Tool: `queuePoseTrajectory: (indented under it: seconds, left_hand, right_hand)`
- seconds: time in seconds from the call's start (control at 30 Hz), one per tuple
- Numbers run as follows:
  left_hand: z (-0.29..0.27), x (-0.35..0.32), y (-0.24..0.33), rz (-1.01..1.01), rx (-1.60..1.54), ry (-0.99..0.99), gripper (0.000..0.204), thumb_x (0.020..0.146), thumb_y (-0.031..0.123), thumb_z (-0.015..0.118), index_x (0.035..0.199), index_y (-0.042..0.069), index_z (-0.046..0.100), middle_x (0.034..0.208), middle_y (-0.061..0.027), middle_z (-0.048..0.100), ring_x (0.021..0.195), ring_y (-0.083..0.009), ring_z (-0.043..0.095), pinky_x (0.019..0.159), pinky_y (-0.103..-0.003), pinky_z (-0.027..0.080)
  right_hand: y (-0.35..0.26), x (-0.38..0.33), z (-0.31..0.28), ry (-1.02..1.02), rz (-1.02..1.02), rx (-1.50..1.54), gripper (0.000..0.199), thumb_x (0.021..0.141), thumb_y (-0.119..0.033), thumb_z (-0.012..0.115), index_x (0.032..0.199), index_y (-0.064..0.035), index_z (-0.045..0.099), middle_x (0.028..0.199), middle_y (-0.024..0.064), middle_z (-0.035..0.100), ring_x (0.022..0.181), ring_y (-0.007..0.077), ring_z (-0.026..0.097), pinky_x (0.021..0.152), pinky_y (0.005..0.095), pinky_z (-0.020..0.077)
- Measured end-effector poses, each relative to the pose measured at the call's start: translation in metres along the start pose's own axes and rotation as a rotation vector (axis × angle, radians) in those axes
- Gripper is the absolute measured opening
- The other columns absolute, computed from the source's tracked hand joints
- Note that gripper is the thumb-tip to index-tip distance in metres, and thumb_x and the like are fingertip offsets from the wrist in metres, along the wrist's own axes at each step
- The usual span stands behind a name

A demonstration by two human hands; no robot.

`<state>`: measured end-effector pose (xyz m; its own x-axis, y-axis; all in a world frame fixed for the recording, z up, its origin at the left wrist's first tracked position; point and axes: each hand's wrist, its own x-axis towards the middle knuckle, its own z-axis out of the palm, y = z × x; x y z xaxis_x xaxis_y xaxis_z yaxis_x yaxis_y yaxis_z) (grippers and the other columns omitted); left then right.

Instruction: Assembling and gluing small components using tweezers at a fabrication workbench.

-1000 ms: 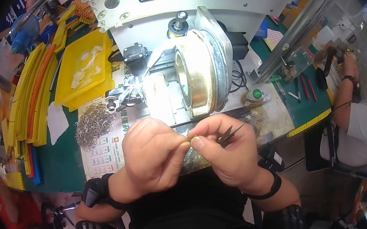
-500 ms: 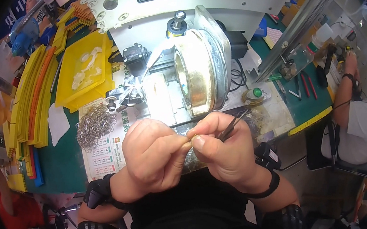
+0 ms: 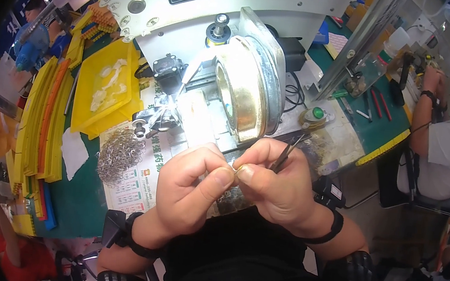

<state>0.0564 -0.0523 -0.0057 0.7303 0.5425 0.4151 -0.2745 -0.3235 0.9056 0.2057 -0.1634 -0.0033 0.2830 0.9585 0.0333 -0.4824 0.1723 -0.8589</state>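
My left hand (image 3: 191,189) and my right hand (image 3: 281,189) meet fingertip to fingertip in front of the machine's wheel. The left thumb and forefinger are pinched together on something too small to make out. Opposite them, my right thumb and forefinger also pinch at the same spot, where a tiny yellowish bit shows. Dark tweezers (image 3: 286,155) are tucked in my right hand, their tips pointing up and away from the pinch. Beyond my hands stands a machine with a large gold-rimmed wheel (image 3: 249,122), brightly lit.
Left of the machine lie a pile of small metal pieces (image 3: 120,156), a yellow tray (image 3: 101,117) with white scraps, and long yellow strips (image 3: 35,128). A green button (image 3: 317,113) and red-handled tools (image 3: 385,105) are to the right. Another person (image 3: 449,145) sits at far right.
My left hand has turned, so its thumb now lies uppermost along the pinch and its knuckles have rolled back. My right hand keeps nearly the same grip, tweezers included.
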Motion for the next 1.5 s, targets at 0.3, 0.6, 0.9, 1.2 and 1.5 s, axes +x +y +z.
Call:
queuePoseTrajectory:
  seconds: [0.3,0.6,0.9,1.2,1.5]
  left_hand:
    - [-0.007,0.006,-0.003,-0.266,-0.502,-0.11,0.026,0.103,0.018,0.059,0.086,-0.001,0.064,0.084,-0.0065,0.063,0.077,-0.0125,0.055,0.073,-0.027,0.044]
    - [-0.009,0.005,0.003,-0.34,-0.491,-0.102,0.028,0.103,0.019,0.058,0.083,-0.001,0.063,0.083,-0.0066,0.063,0.075,-0.0127,0.054,0.072,-0.028,0.043]
    - [0.0,0.007,-0.001,0.39,0.425,0.196,0.025,0.078,0.0,0.081,0.1,0.001,0.07,0.091,-0.0114,0.069,0.081,-0.0235,0.066,0.072,-0.032,0.051]
    - [-0.001,0.007,0.001,0.42,0.462,0.211,0.021,0.079,-0.004,0.08,0.096,0.003,0.069,0.086,-0.0101,0.069,0.074,-0.0262,0.065,0.068,-0.034,0.049]
    - [-0.003,0.006,-0.002,0.563,0.555,0.208,0.034,0.074,-0.008,0.077,0.103,0.006,0.07,0.089,-0.008,0.069,0.073,-0.0256,0.065,0.064,-0.035,0.049]
  right_hand:
    - [-0.022,-0.002,-0.006,0.03,-0.239,-0.313,0.009,0.095,-0.006,0.069,0.101,-0.0003,0.071,0.079,0.0033,0.069,0.06,0.0063,0.056,0.054,0.0224,0.0426]
    - [-0.058,0.023,-0.007,-0.326,-0.709,-1.192,0.015,0.084,-0.004,0.069,0.099,-0.0071,0.069,0.079,0.0092,0.066,0.069,0.0305,0.066,0.06,0.0393,0.0513]
    - [-0.06,0.018,0.0,-0.255,-0.559,-1.071,0.005,0.088,-0.005,0.068,0.093,-0.0051,0.068,0.075,0.0103,0.065,0.066,0.0312,0.065,0.059,0.0374,0.0497]
    - [-0.093,0.001,0.0,-0.22,-0.227,-1.086,0.029,0.087,-0.019,0.077,0.111,-0.0062,0.067,0.075,0.0055,0.06,0.067,0.0161,0.061,0.061,0.0332,0.047]
    - [-0.11,0.008,-0.009,-0.413,-0.717,-1.554,0.037,0.092,-0.036,0.07,0.111,-0.0041,0.071,0.087,0.0099,0.063,0.073,0.0277,0.059,0.067,0.0366,0.0457]
